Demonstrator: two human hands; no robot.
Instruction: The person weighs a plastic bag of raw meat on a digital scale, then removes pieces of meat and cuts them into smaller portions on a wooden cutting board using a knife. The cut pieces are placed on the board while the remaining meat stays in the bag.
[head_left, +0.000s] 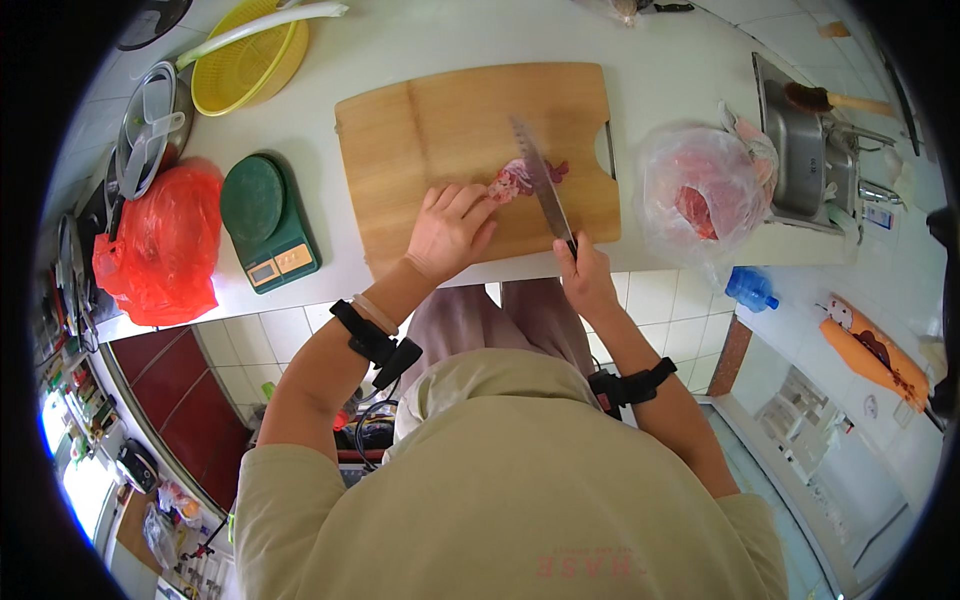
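On a wooden cutting board (465, 112) lies a piece of raw red meat (512, 181). My left hand (452, 225) presses on its left end, with the fingers bunched together. My right hand (586, 274) grips the handle of a kitchen knife (546, 187) near the board's front edge. The blade crosses the meat, pointing away from me, and small dark red bits lie just to its right. Whether the blade has gone through the meat cannot be told from this view.
Left of the board are a green kitchen scale (271, 225), a red plastic bag (169, 244), a metal bowl (180, 112) and a yellow plastic basket (289, 64). A clear bag with raw meat (694, 206) lies to the right, beside a steel sink (799, 161).
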